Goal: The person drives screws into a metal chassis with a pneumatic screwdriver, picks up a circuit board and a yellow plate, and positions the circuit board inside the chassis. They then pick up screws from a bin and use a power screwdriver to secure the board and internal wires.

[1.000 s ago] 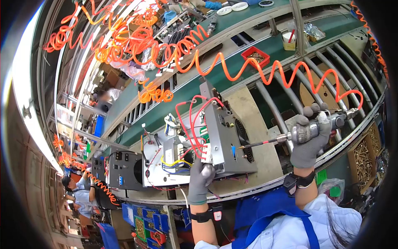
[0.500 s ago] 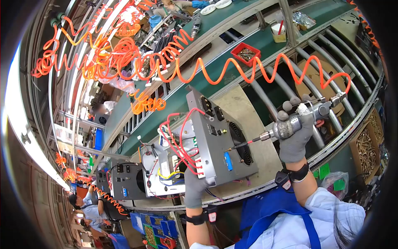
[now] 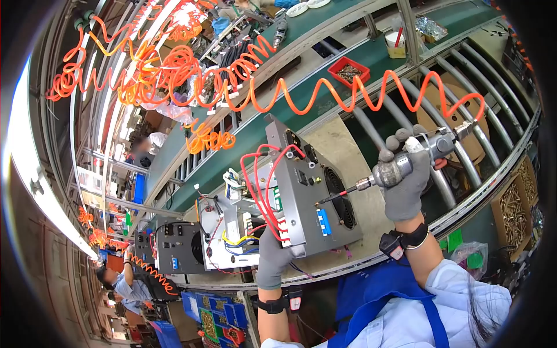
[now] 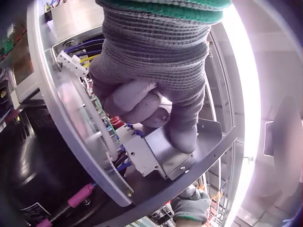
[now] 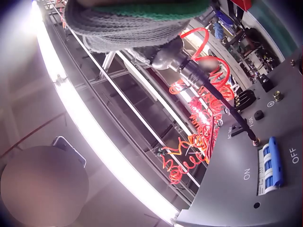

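Note:
A grey metal panel [image 3: 299, 203] with a black fan [image 3: 342, 203] stands upright at one end of an open electrical unit. In the panel's cutout sits a circuit breaker [image 3: 324, 222], its blue toggle bar [image 5: 276, 163] facing out. Behind the panel, my gloved left hand [image 3: 272, 261] holds the breaker's body [image 4: 142, 153], thumb on one side and fingers curled at the other. My gloved right hand [image 3: 404, 197] grips an air screwdriver [image 3: 441, 145]. Its long bit [image 5: 232, 111] meets a screw at the breaker's corner. Red cables [image 3: 246, 185] run to the breaker's rear.
An orange coiled hose [image 3: 325, 101] stretches to the screwdriver. Metal rollers [image 3: 444, 191] lie to the right, beside a box of screws [image 3: 513, 214]. A red tray [image 3: 349, 71] sits on the green belt behind. Another grey unit [image 3: 177, 246] stands at left.
The bit has come left onto the panel beside the blue toggle bar, which now shows more fully. My left hand has shifted left and lies further behind the panel, which has turned slightly.

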Tool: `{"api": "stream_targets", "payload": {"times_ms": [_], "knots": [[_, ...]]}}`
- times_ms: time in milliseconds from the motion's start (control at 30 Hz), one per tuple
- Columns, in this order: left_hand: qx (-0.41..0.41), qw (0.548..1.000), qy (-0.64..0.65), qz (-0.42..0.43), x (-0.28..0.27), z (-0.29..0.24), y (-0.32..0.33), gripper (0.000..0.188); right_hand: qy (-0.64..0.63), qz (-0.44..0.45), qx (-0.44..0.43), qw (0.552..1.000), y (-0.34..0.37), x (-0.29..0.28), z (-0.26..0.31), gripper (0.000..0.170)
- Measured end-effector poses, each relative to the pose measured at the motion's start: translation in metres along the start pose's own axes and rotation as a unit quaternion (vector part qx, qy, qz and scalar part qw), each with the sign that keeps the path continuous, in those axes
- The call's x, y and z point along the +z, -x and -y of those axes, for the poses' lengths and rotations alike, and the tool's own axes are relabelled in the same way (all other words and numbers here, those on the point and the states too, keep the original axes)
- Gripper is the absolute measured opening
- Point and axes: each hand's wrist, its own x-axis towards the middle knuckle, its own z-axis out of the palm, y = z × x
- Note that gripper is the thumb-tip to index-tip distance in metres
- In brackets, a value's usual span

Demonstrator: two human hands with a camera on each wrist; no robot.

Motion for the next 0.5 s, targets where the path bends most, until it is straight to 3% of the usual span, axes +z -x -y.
{"api": "stream_targets", "payload": {"times_ms": [333,433,500], "knots": [[-0.006,1.000,-0.005,-0.014,0.003,-0.001,0.003,0.068,0.001,0.004,0.008,1.000,-0.006,-0.006,-0.011,0.029],[0.007,1.000,-0.024,-0.015,0.001,0.006,0.002,0.069,0.019,-0.031,0.015,0.999,-0.003,0.000,-0.009,0.029],[0.010,0.999,-0.036,-0.019,0.000,0.016,0.003,0.070,0.009,0.005,0.021,1.000,-0.004,-0.004,-0.008,0.037]]}}
